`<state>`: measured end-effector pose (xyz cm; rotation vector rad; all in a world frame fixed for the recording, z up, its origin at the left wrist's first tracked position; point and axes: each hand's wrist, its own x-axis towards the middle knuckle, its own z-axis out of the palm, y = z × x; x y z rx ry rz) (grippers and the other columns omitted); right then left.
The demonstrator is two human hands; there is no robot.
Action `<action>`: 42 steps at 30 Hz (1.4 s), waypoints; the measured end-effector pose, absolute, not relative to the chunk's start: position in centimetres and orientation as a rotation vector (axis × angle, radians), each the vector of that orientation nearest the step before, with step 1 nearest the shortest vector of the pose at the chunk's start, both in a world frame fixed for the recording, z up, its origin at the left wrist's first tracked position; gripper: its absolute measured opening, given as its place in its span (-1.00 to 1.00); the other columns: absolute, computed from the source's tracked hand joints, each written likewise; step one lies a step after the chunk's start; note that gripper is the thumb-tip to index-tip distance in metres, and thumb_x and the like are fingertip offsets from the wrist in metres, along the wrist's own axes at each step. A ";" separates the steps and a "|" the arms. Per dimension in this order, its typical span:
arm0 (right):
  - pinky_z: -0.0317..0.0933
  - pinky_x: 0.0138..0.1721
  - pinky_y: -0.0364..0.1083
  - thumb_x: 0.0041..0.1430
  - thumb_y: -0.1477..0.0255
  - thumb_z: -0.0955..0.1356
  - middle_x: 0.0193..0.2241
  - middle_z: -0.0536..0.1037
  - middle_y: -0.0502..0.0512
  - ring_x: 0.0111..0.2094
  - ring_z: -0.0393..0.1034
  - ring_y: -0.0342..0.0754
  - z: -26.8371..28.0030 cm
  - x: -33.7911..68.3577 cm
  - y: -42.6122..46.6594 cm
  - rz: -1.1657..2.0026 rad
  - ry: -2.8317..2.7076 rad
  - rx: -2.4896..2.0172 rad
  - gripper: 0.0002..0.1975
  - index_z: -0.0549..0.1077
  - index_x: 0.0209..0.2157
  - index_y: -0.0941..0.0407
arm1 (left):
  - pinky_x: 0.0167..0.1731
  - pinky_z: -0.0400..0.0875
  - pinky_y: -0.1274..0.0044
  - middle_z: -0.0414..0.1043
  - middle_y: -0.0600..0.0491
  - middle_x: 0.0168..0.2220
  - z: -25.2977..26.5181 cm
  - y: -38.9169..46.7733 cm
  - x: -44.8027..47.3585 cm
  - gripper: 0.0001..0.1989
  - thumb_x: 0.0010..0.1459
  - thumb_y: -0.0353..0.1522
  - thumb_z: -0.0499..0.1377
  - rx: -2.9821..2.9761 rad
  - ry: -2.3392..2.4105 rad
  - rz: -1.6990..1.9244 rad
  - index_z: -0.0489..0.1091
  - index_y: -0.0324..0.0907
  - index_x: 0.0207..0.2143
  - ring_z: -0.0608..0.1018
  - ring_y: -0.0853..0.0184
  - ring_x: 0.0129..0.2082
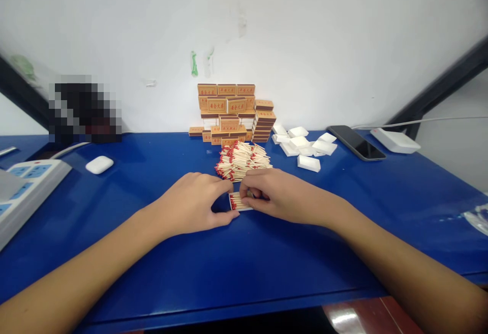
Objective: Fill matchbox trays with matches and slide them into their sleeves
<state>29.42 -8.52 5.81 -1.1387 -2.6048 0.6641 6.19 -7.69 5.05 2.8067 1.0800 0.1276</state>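
A small white matchbox tray [230, 202] with red-tipped matches [237, 202] in it lies on the blue table. My left hand [194, 202] steadies its left end, the thumb at the near edge and the index finger at the far edge. Over the tray's right part, my right hand [274, 191] has its thumb and index finger pinched together at the matches, hiding that end. Just behind both hands is a big pile of loose matches [244, 158]. Printed matchboxes [217, 105] stand stacked beyond it, against the wall.
Several white trays [301, 143] lie scattered to the right of the stack. A dark phone [356, 142] and a white device [395, 141] with a cable are farther right. On the left are a white earphone-case-like object [99, 164] and a power strip [41, 186].
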 end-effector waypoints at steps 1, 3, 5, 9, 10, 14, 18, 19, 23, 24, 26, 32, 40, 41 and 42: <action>0.08 -0.33 -0.11 0.29 0.56 0.35 -0.35 0.51 0.02 -0.37 0.29 -0.11 5.9 29.4 -8.5 0.656 -2.607 -1.138 -0.91 0.46 -0.32 0.13 | -0.45 0.24 0.45 0.57 0.08 -0.39 5.0 -7.7 6.2 -0.69 0.28 -0.08 0.21 2.808 1.077 0.129 0.48 -0.14 -0.26 0.57 0.25 -0.43; 0.08 -0.33 -0.11 0.29 0.58 0.34 -0.37 0.50 0.01 -0.37 0.29 -0.11 5.9 29.5 -8.5 0.628 -2.610 -1.130 -0.89 0.46 -0.32 0.13 | -0.45 0.25 0.45 0.58 0.08 -0.38 5.1 -7.7 6.2 -0.70 0.28 -0.09 0.22 2.807 1.074 0.131 0.49 -0.14 -0.23 0.57 0.26 -0.43; 0.08 -0.33 -0.11 0.30 0.57 0.33 -0.37 0.49 0.02 -0.36 0.29 -0.11 5.8 29.5 -8.5 0.602 -2.613 -1.115 -0.89 0.46 -0.31 0.13 | -0.44 0.24 0.46 0.58 0.08 -0.37 5.1 -7.8 6.2 -0.70 0.28 -0.09 0.22 2.806 1.071 0.132 0.50 -0.14 -0.22 0.57 0.25 -0.42; 0.09 -0.31 -0.11 0.31 0.56 0.33 -0.34 0.50 0.04 -0.34 0.30 -0.10 5.7 29.4 -8.5 0.606 -2.623 -1.098 -0.89 0.45 -0.32 0.13 | -0.45 0.22 0.47 0.57 0.08 -0.38 5.2 -7.8 6.3 -0.71 0.28 -0.09 0.22 2.803 1.073 0.135 0.47 -0.14 -0.26 0.57 0.26 -0.43; 0.09 -0.31 -0.11 0.31 0.56 0.32 -0.33 0.50 0.04 -0.34 0.30 -0.10 5.6 29.4 -8.5 0.608 -2.624 -1.099 -0.89 0.45 -0.32 0.13 | -0.45 0.21 0.47 0.57 0.08 -0.39 5.2 -7.8 6.3 -0.71 0.28 -0.10 0.22 2.804 1.074 0.135 0.47 -0.14 -0.27 0.57 0.26 -0.43; 0.09 -0.31 -0.11 0.31 0.57 0.32 -0.33 0.51 0.04 -0.33 0.32 -0.09 5.7 29.4 -8.5 0.597 -2.627 -1.125 -0.88 0.45 -0.32 0.13 | -0.45 0.21 0.46 0.57 0.08 -0.39 5.1 -7.7 6.2 -0.70 0.29 -0.09 0.21 2.806 1.066 0.143 0.47 -0.14 -0.25 0.56 0.26 -0.44; 0.10 -0.31 -0.10 0.30 0.58 0.31 -0.33 0.52 0.06 -0.33 0.33 -0.08 5.7 29.5 -8.6 0.584 -2.639 -1.124 -0.87 0.43 -0.34 0.12 | -0.46 0.22 0.46 0.57 0.07 -0.39 5.2 -7.7 6.2 -0.69 0.29 -0.08 0.21 2.801 1.071 0.130 0.48 -0.15 -0.25 0.55 0.27 -0.45; 0.10 -0.31 -0.10 0.30 0.57 0.31 -0.33 0.51 0.05 -0.33 0.33 -0.08 5.7 29.5 -8.6 0.580 -2.640 -1.120 -0.87 0.43 -0.34 0.12 | -0.46 0.22 0.46 0.57 0.07 -0.39 5.2 -7.7 6.2 -0.69 0.29 -0.08 0.21 2.800 1.070 0.128 0.48 -0.14 -0.26 0.56 0.27 -0.44; 0.11 -0.31 -0.10 0.31 0.54 0.32 -0.33 0.51 0.05 -0.32 0.33 -0.08 5.6 29.4 -8.7 0.582 -2.629 -1.113 -0.89 0.43 -0.33 0.12 | -0.45 0.23 0.47 0.57 0.07 -0.38 5.2 -7.8 6.3 -0.70 0.29 -0.09 0.21 2.798 1.070 0.144 0.48 -0.14 -0.25 0.56 0.26 -0.43; 0.11 -0.30 -0.10 0.31 0.54 0.32 -0.33 0.52 0.05 -0.32 0.33 -0.08 5.6 29.3 -8.8 0.585 -2.625 -1.115 -0.89 0.43 -0.33 0.12 | -0.45 0.24 0.46 0.57 0.07 -0.38 5.2 -7.8 6.3 -0.70 0.29 -0.09 0.21 2.797 1.072 0.148 0.48 -0.14 -0.26 0.56 0.26 -0.43; 0.10 -0.31 -0.10 0.31 0.54 0.33 -0.33 0.52 0.05 -0.33 0.33 -0.09 5.5 29.3 -8.7 0.587 -2.617 -1.120 -0.90 0.43 -0.33 0.12 | -0.45 0.24 0.46 0.56 0.07 -0.39 5.1 -7.7 6.3 -0.70 0.28 -0.09 0.22 2.796 1.074 0.156 0.48 -0.15 -0.28 0.56 0.27 -0.44; 0.04 -0.35 -0.12 0.30 0.52 0.33 -0.42 0.45 -0.01 -0.42 0.23 -0.13 5.3 30.7 -6.8 0.404 -2.505 -1.166 -0.91 0.45 -0.33 0.13 | -0.44 0.25 0.46 0.58 0.08 -0.36 5.1 -7.7 6.2 -0.70 0.28 -0.09 0.21 2.788 1.066 0.141 0.51 -0.13 -0.18 0.56 0.26 -0.43; 0.02 -0.36 -0.12 0.28 0.39 0.41 -0.45 0.39 -0.04 -0.43 0.22 -0.13 3.8 31.4 -5.3 0.332 -2.461 -1.170 -0.90 0.47 -0.27 0.13 | -0.42 0.26 0.45 0.60 0.07 -0.34 5.4 -7.9 6.3 -0.70 0.27 -0.10 0.21 2.778 1.050 0.137 0.52 -0.13 -0.19 0.56 0.26 -0.42; 0.03 -0.35 -0.13 0.29 0.37 0.42 -0.43 0.41 -0.03 -0.42 0.23 -0.12 3.5 31.0 -5.4 0.336 -2.447 -1.163 -0.88 0.48 -0.25 0.13 | -0.42 0.26 0.45 0.60 0.07 -0.33 5.4 -8.0 6.3 -0.70 0.28 -0.10 0.21 2.780 1.046 0.134 0.52 -0.13 -0.19 0.56 0.27 -0.42; 0.04 -0.34 -0.13 0.31 0.36 0.42 -0.42 0.42 -0.02 -0.41 0.24 -0.12 3.2 30.6 -5.5 0.338 -2.435 -1.156 -0.87 0.48 -0.23 0.14 | -0.42 0.26 0.45 0.60 0.07 -0.33 5.4 -8.0 6.3 -0.71 0.28 -0.11 0.21 2.782 1.040 0.130 0.52 -0.13 -0.18 0.56 0.27 -0.42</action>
